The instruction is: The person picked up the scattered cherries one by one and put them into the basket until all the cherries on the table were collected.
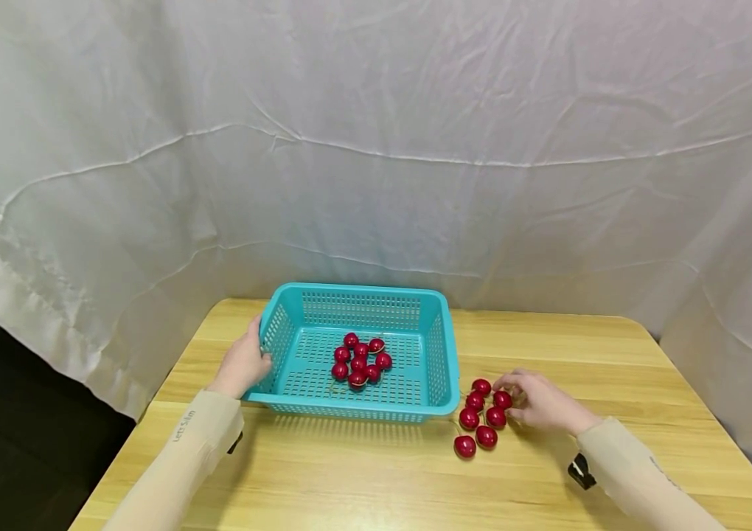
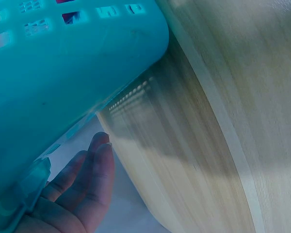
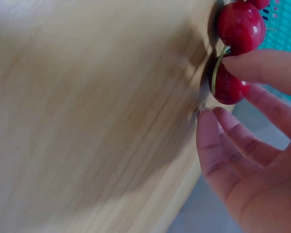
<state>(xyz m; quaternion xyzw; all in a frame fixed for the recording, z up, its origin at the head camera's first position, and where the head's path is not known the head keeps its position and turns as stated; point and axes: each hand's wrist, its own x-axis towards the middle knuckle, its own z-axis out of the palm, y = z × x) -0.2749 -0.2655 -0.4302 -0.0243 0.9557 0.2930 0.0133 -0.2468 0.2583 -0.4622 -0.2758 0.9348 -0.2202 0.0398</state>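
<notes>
Pinches a stemmed red cherry [image 3: 227, 86] between thumb and finger of the right hand [image 1: 542, 402], at the right edge of the loose cherries [image 1: 469, 419] on the wood-grain table [image 1: 363, 472]. Has that cluster between right hand and turquoise perforated basket [image 1: 349, 409], just beside its right end, well apart from the left hand [image 1: 241, 365]. Grips the left end of the basket, set lengthwise left to right with more cherries inside. Faces pale draped cloth [image 1: 376, 199] beyond.

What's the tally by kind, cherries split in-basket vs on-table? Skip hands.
Turquoise basket: 1
Cherries inside it: 9
Loose cherries on the table: 7
Total visible: 17 (16 cherries, 1 basket)
</notes>
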